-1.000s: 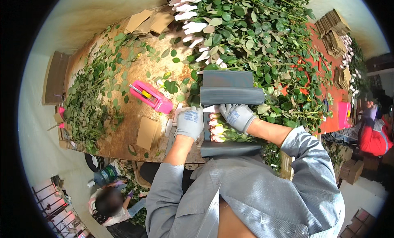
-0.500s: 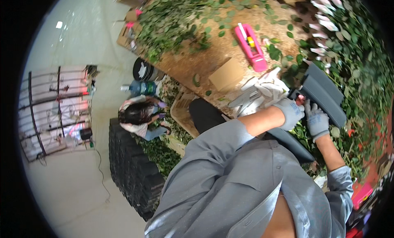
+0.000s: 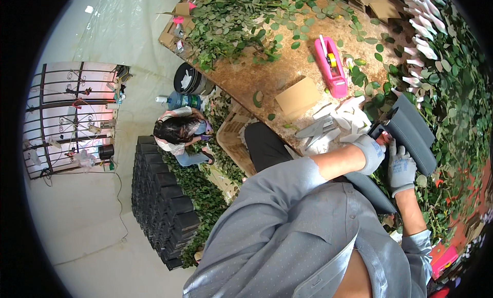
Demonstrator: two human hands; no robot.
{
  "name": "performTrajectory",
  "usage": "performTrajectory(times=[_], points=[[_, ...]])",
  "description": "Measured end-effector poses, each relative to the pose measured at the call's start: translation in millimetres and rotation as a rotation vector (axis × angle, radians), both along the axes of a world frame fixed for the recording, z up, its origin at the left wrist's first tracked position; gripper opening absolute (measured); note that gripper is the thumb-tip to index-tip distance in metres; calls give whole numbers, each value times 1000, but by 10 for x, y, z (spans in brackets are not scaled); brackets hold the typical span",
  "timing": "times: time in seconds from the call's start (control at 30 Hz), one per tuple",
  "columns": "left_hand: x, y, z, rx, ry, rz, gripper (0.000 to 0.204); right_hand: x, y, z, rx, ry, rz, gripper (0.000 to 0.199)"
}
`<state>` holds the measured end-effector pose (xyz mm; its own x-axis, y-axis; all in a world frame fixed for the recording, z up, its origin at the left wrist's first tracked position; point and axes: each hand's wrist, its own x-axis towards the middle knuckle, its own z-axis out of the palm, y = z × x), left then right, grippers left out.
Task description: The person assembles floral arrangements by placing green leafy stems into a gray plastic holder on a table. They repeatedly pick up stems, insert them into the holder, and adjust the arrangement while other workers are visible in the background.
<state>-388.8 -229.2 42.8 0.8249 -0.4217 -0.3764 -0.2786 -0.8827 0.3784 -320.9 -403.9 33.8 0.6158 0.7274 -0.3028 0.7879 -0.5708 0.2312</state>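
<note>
Both my hands wear grey gloves and meet around a small pinkish-red flower (image 3: 382, 138), partly hidden by the fingers. My left hand (image 3: 371, 153) is closed at its left side, fingertips mostly out of sight. From the right, my right hand (image 3: 402, 169) has its fingers bent in against the flower, forefinger raised. Just beyond the hands stands a dark grey padded rest (image 3: 409, 131) with stitched edges. A second dark padded piece (image 3: 371, 191) lies below my wrists, close to my shirt. Green rose leaves show between the two pads.
A pink tape dispenser (image 3: 333, 72), a cardboard piece (image 3: 298, 97) and a pile of white strips (image 3: 351, 118) lie on the wooden table (image 3: 231, 87). Leafy stems with white-tipped heads (image 3: 423, 31) fill the right. A person (image 3: 179, 133) sits low at left beside stacked black crates (image 3: 162, 200).
The whole view has shifted, so the table things sit slightly farther right and lower. My hands stay together at the flower, with only small finger movement.
</note>
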Motion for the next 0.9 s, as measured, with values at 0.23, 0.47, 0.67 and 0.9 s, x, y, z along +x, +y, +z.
performTrajectory(times=[0.23,0.47,0.67,0.9], points=[[-25,48,227,-1,15,8,34,-115,28,372,266,50,-69,39],[-47,74,8,-141,-90,20,24,-110,-26,565,646,243,-180,26],[-81,207,511,-485,-38,351,18,-217,-4,761,1118,454,-142,24],[-225,416,791,-1048,-522,971,19,-491,502,1061,1527,1252,-307,32]])
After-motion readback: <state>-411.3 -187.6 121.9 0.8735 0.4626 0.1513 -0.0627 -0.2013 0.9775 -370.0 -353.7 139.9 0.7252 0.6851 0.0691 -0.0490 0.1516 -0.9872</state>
